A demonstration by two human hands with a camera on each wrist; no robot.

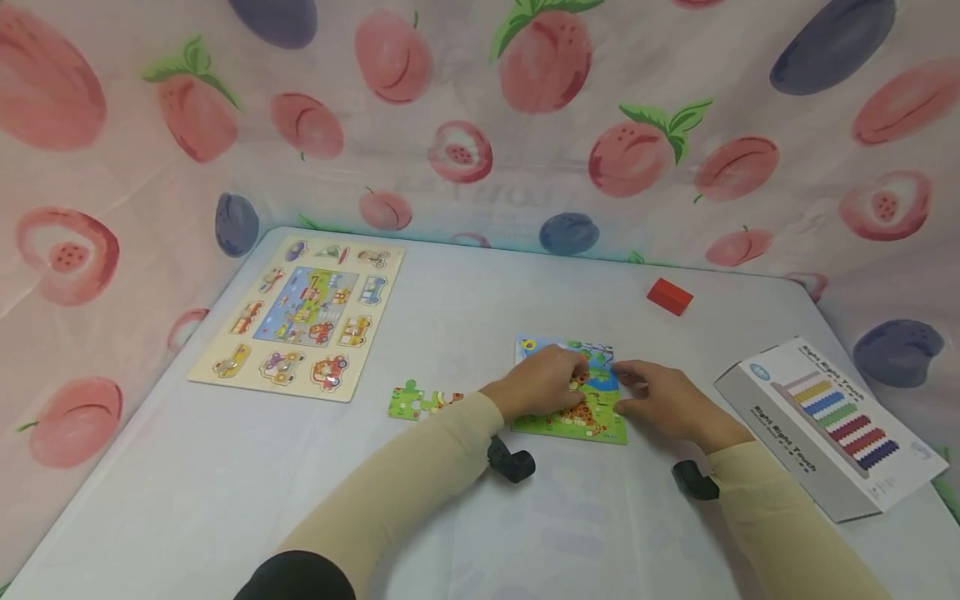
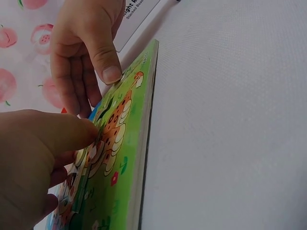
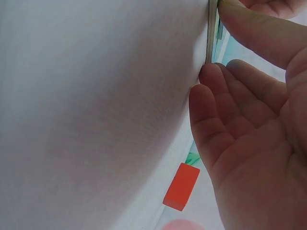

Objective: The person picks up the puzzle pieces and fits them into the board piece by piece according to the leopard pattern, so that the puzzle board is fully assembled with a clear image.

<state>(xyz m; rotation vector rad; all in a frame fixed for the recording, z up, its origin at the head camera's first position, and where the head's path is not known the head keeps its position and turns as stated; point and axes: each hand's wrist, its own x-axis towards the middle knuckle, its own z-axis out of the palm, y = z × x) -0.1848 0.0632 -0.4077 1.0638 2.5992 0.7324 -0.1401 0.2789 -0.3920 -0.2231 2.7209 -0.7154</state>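
Leopard puzzle (image 1: 592,418), flat on the white table (image 1: 225,500), left of the toy box (image 1: 817,425), near-square, long axis unclear! Left hand (image 1: 542,382) sits over it, fingers bent, any pinch impossible to tell; right hand (image 1: 667,400), between puzzle and box, loosely spread, touches the box-side edge. Red block (image 1: 670,297) beyond, left of the box; loose pieces (image 1: 407,401) farther left.

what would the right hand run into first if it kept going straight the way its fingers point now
The right hand would meet the puzzle first: its fingertips are already at the right edge. Beyond that, the left hand over the puzzle looks next, though depth is hard to judge.
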